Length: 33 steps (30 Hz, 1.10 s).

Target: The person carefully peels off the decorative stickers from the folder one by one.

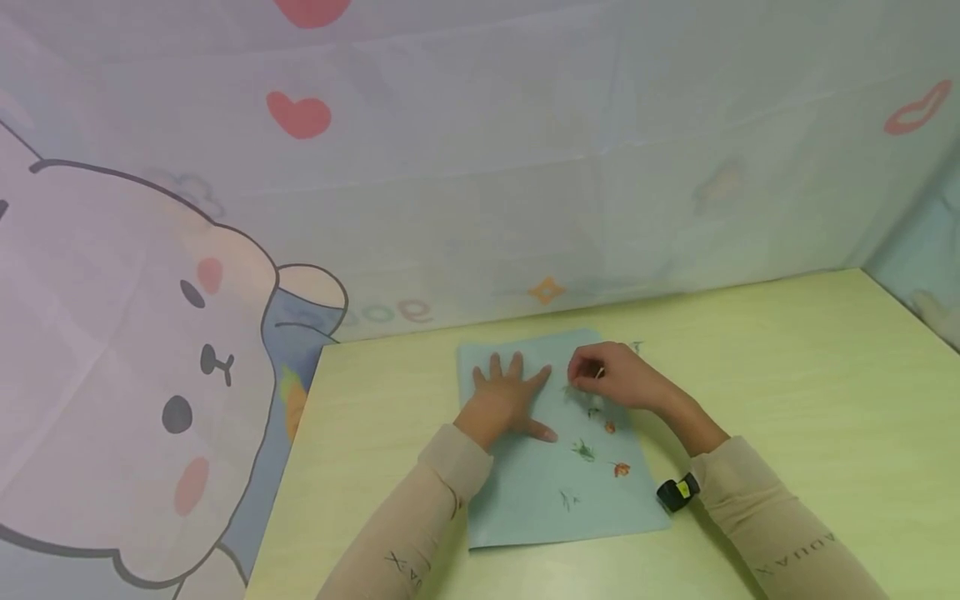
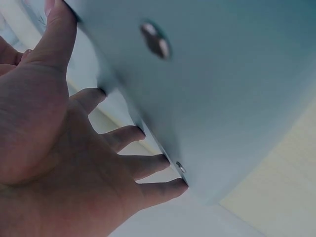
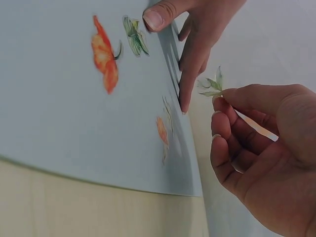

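A pale blue sheet [image 1: 525, 500] lies on the table with several plant stickers on it. My left hand [image 1: 504, 407] rests on its left half, fingers spread wide and fingertips pressing the surface. My right hand [image 1: 618, 375] is over the sheet's upper right part. Between thumb and index finger it pinches a small green leaf sticker [image 3: 213, 85], its leaves pointing away from the fingertips. Nearer me on the sheet are an orange flower sticker [image 1: 622, 470], a green leaf sticker [image 1: 583, 451] and a smaller orange flower [image 1: 610, 427]. Thin grey-green sprigs [image 1: 568, 500] show near the bottom edge.
The table [image 1: 787, 375] is yellow-green. A small leafy piece [image 1: 637, 346] shows just past the sheet's upper right edge. A black device [image 1: 678, 492] is at the right wrist. Behind the table hangs a printed cloth [image 1: 480, 167] with hearts and a cartoon animal.
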Each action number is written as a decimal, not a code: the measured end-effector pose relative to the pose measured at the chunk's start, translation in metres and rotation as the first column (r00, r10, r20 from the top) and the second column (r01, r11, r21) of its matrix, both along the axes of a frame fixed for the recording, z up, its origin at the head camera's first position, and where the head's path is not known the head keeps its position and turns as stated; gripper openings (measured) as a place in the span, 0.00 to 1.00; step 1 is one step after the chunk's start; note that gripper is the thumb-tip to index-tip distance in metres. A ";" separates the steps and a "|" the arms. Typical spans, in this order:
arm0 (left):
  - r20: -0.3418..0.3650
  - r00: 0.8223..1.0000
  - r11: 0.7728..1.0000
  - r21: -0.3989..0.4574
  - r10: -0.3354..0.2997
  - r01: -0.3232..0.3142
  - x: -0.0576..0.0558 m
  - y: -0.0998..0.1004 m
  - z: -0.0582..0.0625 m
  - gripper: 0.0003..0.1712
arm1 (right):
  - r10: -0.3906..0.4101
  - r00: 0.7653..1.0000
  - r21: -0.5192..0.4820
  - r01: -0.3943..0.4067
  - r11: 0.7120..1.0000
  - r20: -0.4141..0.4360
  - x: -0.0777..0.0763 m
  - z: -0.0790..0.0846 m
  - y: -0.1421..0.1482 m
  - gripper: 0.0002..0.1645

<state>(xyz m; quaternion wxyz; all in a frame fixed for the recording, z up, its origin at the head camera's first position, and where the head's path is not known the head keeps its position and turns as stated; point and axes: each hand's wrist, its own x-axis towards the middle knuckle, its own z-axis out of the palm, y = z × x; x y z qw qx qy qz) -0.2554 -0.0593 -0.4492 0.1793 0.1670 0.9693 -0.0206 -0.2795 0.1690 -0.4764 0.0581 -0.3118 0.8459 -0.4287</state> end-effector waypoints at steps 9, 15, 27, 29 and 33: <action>0.003 1.000 1.000 -0.009 0.000 0.000 -0.001 -0.001 0.000 0.65 | -0.041 0.999 -0.009 0.041 0.999 -0.003 -0.001 0.001 0.003 0.03; 0.015 1.000 1.000 -0.018 0.010 -0.010 -0.007 -0.001 -0.009 0.66 | -0.044 0.999 -0.016 0.043 0.999 -0.011 0.000 0.001 0.003 0.02; -0.004 1.000 1.000 -0.008 -0.008 0.008 -0.001 0.000 -0.001 0.65 | -0.066 0.998 0.010 0.066 0.998 -0.010 0.001 0.000 0.009 0.08; -0.002 1.000 1.000 -0.003 -0.009 0.009 -0.001 0.000 -0.003 0.65 | -0.069 0.998 0.007 0.069 0.998 -0.005 0.001 -0.001 0.010 0.08; 0.000 1.000 1.000 -0.001 -0.006 0.006 -0.001 0.002 -0.002 0.65 | -0.079 0.997 0.010 0.079 0.997 0.002 0.000 -0.001 0.012 0.09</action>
